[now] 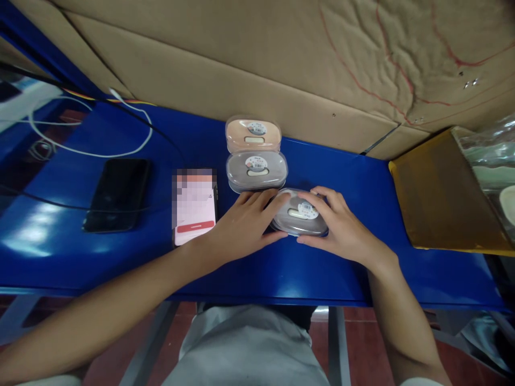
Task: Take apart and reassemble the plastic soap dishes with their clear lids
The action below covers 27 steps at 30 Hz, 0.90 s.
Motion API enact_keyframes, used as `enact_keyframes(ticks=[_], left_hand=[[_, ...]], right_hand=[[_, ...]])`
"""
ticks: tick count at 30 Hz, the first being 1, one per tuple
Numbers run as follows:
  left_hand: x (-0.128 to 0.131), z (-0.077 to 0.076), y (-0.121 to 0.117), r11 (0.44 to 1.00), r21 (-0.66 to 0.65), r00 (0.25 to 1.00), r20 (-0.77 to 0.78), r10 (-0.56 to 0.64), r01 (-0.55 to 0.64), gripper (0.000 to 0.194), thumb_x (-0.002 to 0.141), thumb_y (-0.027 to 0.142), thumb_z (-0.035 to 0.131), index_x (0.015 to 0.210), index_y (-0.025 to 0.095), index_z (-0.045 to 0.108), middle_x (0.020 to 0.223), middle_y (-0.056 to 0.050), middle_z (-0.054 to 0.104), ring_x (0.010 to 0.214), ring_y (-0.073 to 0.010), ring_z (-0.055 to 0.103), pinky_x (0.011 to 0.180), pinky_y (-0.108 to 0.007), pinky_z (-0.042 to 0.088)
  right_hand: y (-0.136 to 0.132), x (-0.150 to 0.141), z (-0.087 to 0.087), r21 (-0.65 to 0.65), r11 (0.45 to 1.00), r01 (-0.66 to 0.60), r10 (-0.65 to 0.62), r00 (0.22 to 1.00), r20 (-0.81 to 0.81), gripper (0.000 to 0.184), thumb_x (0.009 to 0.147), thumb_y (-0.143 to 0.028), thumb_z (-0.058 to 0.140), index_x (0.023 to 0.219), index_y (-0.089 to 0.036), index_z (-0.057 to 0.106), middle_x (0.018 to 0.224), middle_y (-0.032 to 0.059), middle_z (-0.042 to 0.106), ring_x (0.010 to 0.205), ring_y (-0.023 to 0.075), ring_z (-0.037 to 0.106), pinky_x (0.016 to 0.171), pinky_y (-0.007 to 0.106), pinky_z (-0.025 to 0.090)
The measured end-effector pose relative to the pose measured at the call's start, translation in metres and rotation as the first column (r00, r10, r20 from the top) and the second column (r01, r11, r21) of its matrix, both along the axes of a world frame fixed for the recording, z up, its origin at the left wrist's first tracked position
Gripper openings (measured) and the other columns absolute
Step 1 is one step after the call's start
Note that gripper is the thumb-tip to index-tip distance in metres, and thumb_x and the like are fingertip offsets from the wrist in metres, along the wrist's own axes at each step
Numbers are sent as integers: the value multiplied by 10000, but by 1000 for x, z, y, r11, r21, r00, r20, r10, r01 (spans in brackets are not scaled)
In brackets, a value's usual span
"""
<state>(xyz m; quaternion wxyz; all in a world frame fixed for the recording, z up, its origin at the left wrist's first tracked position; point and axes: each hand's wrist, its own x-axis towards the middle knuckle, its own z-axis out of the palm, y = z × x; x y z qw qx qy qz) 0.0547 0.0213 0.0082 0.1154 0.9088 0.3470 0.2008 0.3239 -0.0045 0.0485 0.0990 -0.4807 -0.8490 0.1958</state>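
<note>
Between my two hands sits a grey oval lidded box point(286, 215) with a clear cover and a round label, low over the blue table. My left hand point(254, 219) grips its left end, thumb and fingers bent round the edge. On the opposite end, my right hand point(337, 222) has its fingers over the lid and its thumb at the near side. Just behind stands another grey oval box point(237, 169), and behind that a peach oval box point(235, 132), both with similar labels. Undersides of my fingers are partly hidden.
A phone with a lit screen point(196, 236) lies left of my left forearm, and a dark phone point(116, 195) farther left. A white cable point(137, 147) loops at the back left. An open cardboard box point(446, 198) with clear plastic bags stands right. Cardboard point(241, 69) lines the back.
</note>
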Motion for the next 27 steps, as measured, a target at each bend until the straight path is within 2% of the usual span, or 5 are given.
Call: enact_keyframes(ticks=[10,17,20,27], left_hand=[[-1,0,0,1000,28,999,-49,-7,8,689,999,453,699,1548,165,399,1510,-214,574,1329,-396,614,1097,-550,483],[-2,-2,0,998,51,998,-57,-21,24,648,1029,412,647,1573,179,385,1518,-214,571,1351,-392,605,1101,-554,483],[-2,-2,0,998,60,998,-62,-23,27,648,1030,406,643,1573,167,384,1514,-220,570,1346,-395,607,1096,-554,487],[-1,-1,0,999,31,998,-51,-20,22,649,1032,401,631,1586,182,374,1530,-210,563,1360,-394,596,1111,-568,475]], right_hand=[[-2,0,-3,29,1000,-6,5,1000,21,822,979,-575,674,1660,-333,282,1609,145,367,1496,375,385,1228,599,397],[-2,4,0,25,999,-24,24,999,30,808,1008,-526,642,1685,-379,227,1673,131,323,1573,386,314,1242,644,362],[-2,3,1,27,999,-21,20,999,36,801,1006,-513,650,1681,-366,245,1671,132,327,1572,371,320,1251,615,364],[-2,1,1,33,999,-9,7,999,45,818,999,-524,651,1684,-376,229,1664,138,334,1557,395,337,1233,634,378]])
